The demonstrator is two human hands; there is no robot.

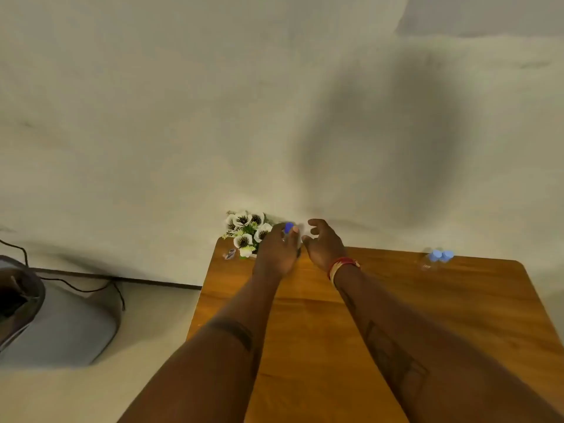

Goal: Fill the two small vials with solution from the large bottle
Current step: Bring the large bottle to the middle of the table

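Observation:
Both my arms reach to the far edge of the wooden table (pixel 396 315). My left hand (pixel 279 251) is wrapped around the large bottle, of which only the dark blue cap (pixel 288 227) shows above my fingers. My right hand (pixel 323 244) hovers just right of the bottle with its fingers spread and curled, holding nothing. Two small clear vials with light blue caps (pixel 441 256) stand together near the far right corner, well apart from both hands.
A small pot of white artificial flowers (pixel 247 230) stands at the far left corner, touching distance from my left hand. A small dark object (pixel 229 254) lies beside it. A grey appliance with a black cable (pixel 55 319) sits on the floor at left.

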